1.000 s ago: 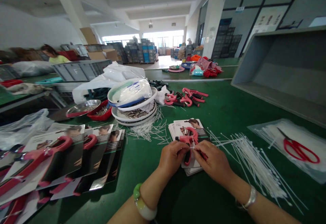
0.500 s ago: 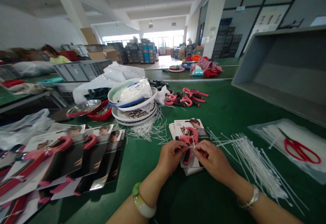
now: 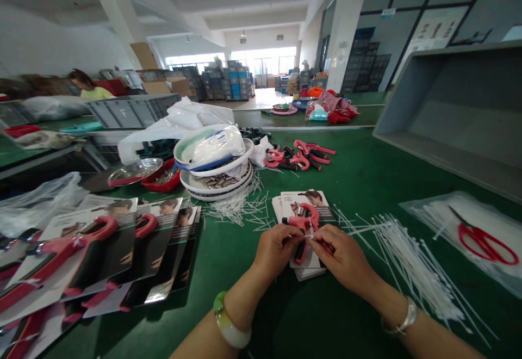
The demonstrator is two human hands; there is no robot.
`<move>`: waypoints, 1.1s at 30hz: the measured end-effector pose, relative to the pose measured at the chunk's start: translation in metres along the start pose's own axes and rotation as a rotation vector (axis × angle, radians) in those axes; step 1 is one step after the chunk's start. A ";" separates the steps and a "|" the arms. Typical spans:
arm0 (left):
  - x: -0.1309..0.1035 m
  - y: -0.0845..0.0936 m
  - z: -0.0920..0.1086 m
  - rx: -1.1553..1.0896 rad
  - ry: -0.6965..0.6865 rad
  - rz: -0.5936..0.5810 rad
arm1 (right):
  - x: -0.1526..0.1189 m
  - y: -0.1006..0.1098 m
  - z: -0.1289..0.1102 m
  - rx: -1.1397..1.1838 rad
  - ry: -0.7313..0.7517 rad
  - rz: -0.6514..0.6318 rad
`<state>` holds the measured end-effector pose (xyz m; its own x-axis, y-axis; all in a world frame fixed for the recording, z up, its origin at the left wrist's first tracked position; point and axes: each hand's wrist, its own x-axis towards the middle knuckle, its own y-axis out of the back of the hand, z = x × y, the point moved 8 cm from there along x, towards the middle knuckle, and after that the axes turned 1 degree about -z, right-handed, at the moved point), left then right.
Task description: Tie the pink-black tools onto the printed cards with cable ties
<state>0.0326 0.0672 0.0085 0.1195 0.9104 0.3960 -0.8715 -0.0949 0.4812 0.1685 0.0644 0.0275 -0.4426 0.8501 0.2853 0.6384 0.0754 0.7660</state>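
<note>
Pink-and-black pliers (image 3: 312, 214) lie on the top card of a small stack of printed cards (image 3: 286, 201) at the middle of the green table. Over the pliers' handles, my left hand (image 3: 278, 247) pinches one part of a thin white cable tie (image 3: 308, 236). Close beside it on the right, my right hand (image 3: 340, 253) pinches the same tie, with its fingers partly over a pink handle. The fingertips of both hands nearly meet. A pile of loose white cable ties (image 3: 411, 264) lies right of my right hand.
Carded pliers (image 3: 92, 239) are piled at the left. Stacked white trays (image 3: 216, 179) with metal parts stand behind. More pliers (image 3: 302, 155) lie at the back. Red scissors (image 3: 485, 242) rest on a plastic bag at right, before a grey bin (image 3: 457, 114). A person (image 3: 92, 87) is far left.
The tie between my fingertips lies lower and flatter over the pliers. Both hands have otherwise hardly moved, and the view has shifted slightly.
</note>
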 end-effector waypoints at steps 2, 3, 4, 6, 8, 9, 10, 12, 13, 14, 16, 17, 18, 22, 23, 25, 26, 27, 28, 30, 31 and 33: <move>0.000 0.000 0.001 0.002 -0.023 -0.005 | 0.000 0.000 0.000 0.006 -0.002 -0.014; 0.000 0.000 0.002 0.001 -0.031 -0.009 | 0.001 0.000 0.000 0.011 -0.003 -0.019; 0.000 0.000 0.002 -0.001 -0.036 -0.011 | 0.001 0.000 0.000 0.015 -0.005 -0.024; 0.000 0.001 0.003 0.001 -0.037 -0.014 | 0.001 0.001 0.000 0.022 -0.006 -0.026; 0.001 0.000 0.003 0.011 -0.026 -0.018 | 0.001 0.001 0.001 0.023 -0.002 -0.026; 0.001 0.000 0.003 0.017 -0.019 -0.019 | 0.001 0.001 0.000 0.023 0.002 -0.024; 0.001 0.000 0.002 0.022 -0.012 -0.019 | 0.002 0.001 0.000 0.023 0.007 -0.022; 0.001 0.001 0.002 0.022 -0.006 -0.015 | 0.002 0.002 -0.001 0.022 0.015 -0.019; 0.001 0.001 0.003 0.018 -0.009 -0.014 | 0.002 0.002 -0.002 0.020 0.016 -0.019; 0.001 0.001 0.004 0.014 -0.017 -0.013 | 0.003 0.002 -0.002 0.017 0.016 -0.021; 0.001 0.001 0.005 0.009 -0.034 -0.016 | 0.003 0.002 -0.003 0.012 0.013 -0.028; 0.001 0.001 0.006 0.011 -0.039 -0.016 | 0.003 0.002 -0.003 0.011 0.014 -0.031; 0.001 0.001 0.006 0.016 -0.040 -0.017 | 0.003 0.002 -0.003 0.009 0.015 -0.035; 0.002 0.001 0.006 0.024 -0.041 -0.025 | 0.006 0.001 -0.004 -0.003 0.028 -0.073; 0.002 0.001 0.006 0.019 -0.044 -0.026 | 0.007 0.001 -0.004 -0.003 0.027 -0.090; 0.002 0.001 0.007 0.005 -0.051 -0.025 | 0.011 0.002 -0.003 0.009 0.018 -0.134; 0.002 0.002 0.007 -0.003 -0.055 -0.027 | 0.012 0.002 -0.002 0.023 0.011 -0.164; 0.002 0.002 0.007 -0.009 -0.057 -0.031 | 0.014 0.001 -0.001 0.041 0.002 -0.199; 0.003 0.001 0.008 -0.011 -0.061 -0.036 | 0.017 0.001 0.000 0.062 -0.007 -0.239; 0.003 0.001 0.009 -0.009 -0.065 -0.046 | 0.021 -0.002 0.000 0.107 -0.019 -0.324; 0.004 0.001 0.009 -0.006 -0.062 -0.051 | 0.023 -0.004 0.000 0.125 -0.017 -0.361; 0.004 0.000 0.008 0.001 -0.045 -0.065 | 0.027 -0.006 -0.001 0.137 -0.007 -0.405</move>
<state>0.0374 0.0678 0.0168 0.1970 0.8955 0.3992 -0.8609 -0.0368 0.5074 0.1521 0.0862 0.0315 -0.6711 0.7409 -0.0269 0.4917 0.4719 0.7318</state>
